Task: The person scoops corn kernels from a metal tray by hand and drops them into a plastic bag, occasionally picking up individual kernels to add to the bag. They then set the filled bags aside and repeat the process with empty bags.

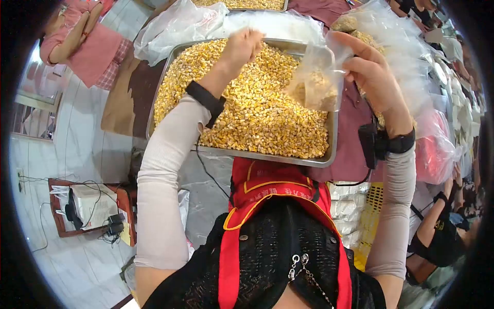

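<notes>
A metal tray (332, 139) full of yellow corn kernels (262, 113) lies in front of me. Above its far middle part is my left hand (244, 47), its fingers curled together; what they hold, if anything, is hidden. My right hand (368, 64) is at the tray's right side, thumb and forefinger pinched on the top of a clear plastic bag (316, 85). The bag hangs over the tray's right part with some kernels inside.
Clear plastic bags (177, 26) lie beyond the tray, near another corn tray (247, 6). Filled bags (370, 31) are heaped at the right. A person (85, 41) stands at upper left; another person (437, 237) is at lower right. A box (92, 206) with cables sits lower left.
</notes>
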Demonstrator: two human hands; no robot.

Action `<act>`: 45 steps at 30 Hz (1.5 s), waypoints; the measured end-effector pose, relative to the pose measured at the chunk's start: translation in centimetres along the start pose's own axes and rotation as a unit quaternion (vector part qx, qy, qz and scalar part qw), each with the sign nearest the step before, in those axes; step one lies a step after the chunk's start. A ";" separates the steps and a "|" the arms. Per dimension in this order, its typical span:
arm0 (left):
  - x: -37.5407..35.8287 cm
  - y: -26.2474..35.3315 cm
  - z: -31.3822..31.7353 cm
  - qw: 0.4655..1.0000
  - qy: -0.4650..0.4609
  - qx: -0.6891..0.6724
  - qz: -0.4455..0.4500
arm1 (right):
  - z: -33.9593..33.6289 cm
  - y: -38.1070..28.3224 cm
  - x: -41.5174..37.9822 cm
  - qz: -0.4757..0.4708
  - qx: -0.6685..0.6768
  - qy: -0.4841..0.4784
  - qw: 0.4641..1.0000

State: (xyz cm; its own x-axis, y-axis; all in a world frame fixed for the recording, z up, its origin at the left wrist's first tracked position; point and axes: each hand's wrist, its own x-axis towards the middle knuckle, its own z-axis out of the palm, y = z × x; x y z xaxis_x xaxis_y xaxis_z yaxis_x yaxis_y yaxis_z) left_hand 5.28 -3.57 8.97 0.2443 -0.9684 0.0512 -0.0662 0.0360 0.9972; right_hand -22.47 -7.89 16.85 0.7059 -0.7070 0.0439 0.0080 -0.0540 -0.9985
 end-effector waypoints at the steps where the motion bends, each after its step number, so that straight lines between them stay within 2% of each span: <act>1: -0.1 -2.5 -0.6 0.989 0.013 0.138 -0.043 | -0.1 -0.2 -0.1 0.001 0.008 0.011 1.000; 2: -0.1 -5.0 -1.0 0.958 0.025 0.274 -0.085 | -0.1 -0.1 0.0 0.001 0.008 0.010 1.000; 4: -0.6 -10.3 -1.8 0.916 0.012 0.399 0.038 | -0.2 0.1 0.0 0.002 -0.002 0.027 1.000; 6: -1.0 -12.8 -1.0 0.876 -0.130 0.463 0.027 | -0.2 0.2 -0.1 0.004 -0.014 0.032 0.999; 7: -2.1 -12.6 0.3 0.877 -0.129 0.462 0.027 | -0.3 0.2 0.0 0.006 -0.026 0.036 0.999; 9: -5.2 -11.3 3.1 0.800 -0.066 0.571 0.169 | -0.5 0.1 0.1 0.005 -0.012 0.036 0.999; 10: -5.7 -10.5 3.4 0.801 -0.066 0.571 0.167 | -0.5 0.2 0.1 0.004 0.004 0.037 0.999; 12: -6.4 -9.1 3.6 0.786 -0.155 0.578 0.154 | -0.2 0.0 0.2 0.011 0.000 0.029 1.000; 14: -6.4 -8.7 3.1 0.803 -0.155 0.555 0.155 | 0.2 -0.2 0.2 0.015 -0.005 0.022 1.000; 16: -5.6 -9.0 1.7 0.807 -0.196 0.541 0.132 | 0.8 -0.1 0.2 0.019 0.025 0.024 0.999; 18: -4.5 -9.7 0.6 0.800 -0.169 0.554 0.159 | 0.6 0.2 0.3 0.026 0.029 0.010 0.999; 19: -4.2 -9.3 0.2 0.891 -0.110 0.429 0.094 | 0.6 0.4 0.4 0.032 0.032 -0.004 0.999; 20: -3.7 -8.9 -0.1 0.955 -0.048 0.292 0.025 | 0.7 0.9 0.4 0.033 0.033 -0.004 0.999; 21: -3.1 -9.1 -0.3 0.982 0.002 0.183 -0.049 | 0.8 1.5 0.5 0.048 0.002 -0.008 0.999; 22: -2.9 -9.3 -1.0 0.982 0.001 0.184 -0.048 | 1.0 1.9 0.6 0.061 -0.030 -0.013 0.998; 23: -2.9 -9.5 -2.0 0.987 -0.005 -0.078 -0.139 | 1.1 2.1 0.6 0.080 0.007 -0.019 0.997; 24: -2.9 -9.2 -2.6 0.916 -0.011 -0.334 -0.220 | 1.2 2.0 0.6 0.079 0.007 -0.019 0.997; 25: -2.9 -9.2 -2.6 0.855 -0.014 -0.468 -0.223 | 1.4 1.9 0.7 0.075 0.005 -0.019 0.997; 26: -2.9 -9.2 -2.5 0.856 -0.014 -0.467 -0.222 | 1.5 1.7 0.7 0.071 0.004 -0.019 0.997; 28: -4.2 -5.0 -0.3 0.795 0.152 -0.512 -0.289 | 2.1 0.8 0.7 0.064 0.007 -0.014 0.998; 30: -4.0 -5.3 -0.4 0.805 0.156 -0.504 -0.272 | 2.5 0.5 0.8 0.056 0.010 -0.008 0.998; 32: -3.1 -7.0 -1.6 0.814 -0.002 -0.554 -0.176 | 2.8 0.6 0.9 0.035 0.016 -0.003 0.999; 35: -2.8 -1.8 -0.8 0.818 -0.050 -0.560 -0.124 | 3.0 1.4 1.2 0.040 -0.015 -0.041 0.998; 39: -2.3 5.2 1.7 0.836 -0.076 -0.537 -0.079 | 4.0 0.9 1.3 0.053 -0.022 -0.025 0.998; 41: -1.9 7.1 3.6 0.854 -0.153 -0.496 -0.033 | 4.3 0.8 1.6 0.032 -0.072 -0.045 0.996; 42: -2.0 7.8 4.7 0.854 -0.154 -0.495 -0.033 | 4.5 0.8 1.6 0.032 -0.073 -0.044 0.996; 44: -2.3 8.5 7.1 0.879 -0.090 -0.462 -0.080 | 4.6 0.7 1.6 0.007 -0.065 -0.038 0.997; 45: -2.6 7.9 7.9 0.917 -0.047 -0.394 -0.027 | 4.4 0.7 1.6 0.007 -0.066 -0.037 0.997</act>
State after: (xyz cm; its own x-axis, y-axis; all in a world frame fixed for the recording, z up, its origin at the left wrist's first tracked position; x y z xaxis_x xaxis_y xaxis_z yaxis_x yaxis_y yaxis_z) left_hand -3.58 -2.68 16.32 0.1407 -0.9895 0.0326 0.6729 0.1197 0.7300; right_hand -18.21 -5.95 16.03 0.7557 -0.6546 0.0228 -0.0920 -0.1406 -0.9858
